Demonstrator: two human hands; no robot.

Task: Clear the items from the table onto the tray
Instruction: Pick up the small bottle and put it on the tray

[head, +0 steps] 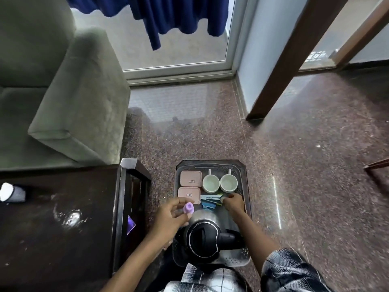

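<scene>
Loading step. Left grip (pixel 168 216) pinches small purple container (pixel 188 208) just beyond kettle (pixel 203 232); right grip (pixel 233 204) pinches small white item (pixel 222 199) likewise. Next, likely: lower both onto tray (pixel 210 162).

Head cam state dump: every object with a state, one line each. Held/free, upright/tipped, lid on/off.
left hand: holds small purple piece above the tray
right hand: pinches small white piece over the sachets
kettle: upright on tray, lid closed
far pink box: lid on
near pink box: lid on
left cup: upright, empty
right cup: upright, empty
tray: on floor
</scene>
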